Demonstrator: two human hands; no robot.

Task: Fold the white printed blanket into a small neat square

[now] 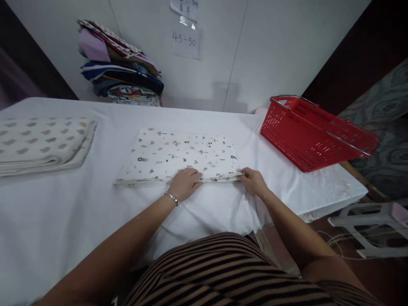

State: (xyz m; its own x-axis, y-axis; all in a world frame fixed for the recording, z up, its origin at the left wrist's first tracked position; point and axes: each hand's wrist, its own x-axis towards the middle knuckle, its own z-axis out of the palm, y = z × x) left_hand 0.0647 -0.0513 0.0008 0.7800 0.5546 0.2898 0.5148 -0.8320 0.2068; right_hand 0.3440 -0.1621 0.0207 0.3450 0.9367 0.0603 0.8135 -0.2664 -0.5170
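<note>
A folded white cloth with small dark prints [178, 153] lies flat on the white-covered table [63, 212] in front of me. My left hand [184, 182], with a thin bracelet on the wrist, rests on the cloth's near edge, fingers curled over the fold. My right hand [253, 180] pinches the cloth's near right corner between thumb and fingers.
A second folded cloth with grey spots [41, 142] lies at the left of the table. A stack of coloured fabrics [119, 68] stands against the back wall. A red plastic basket [314, 131] sits tilted at the right edge. A white rack [369, 229] stands on the floor at right.
</note>
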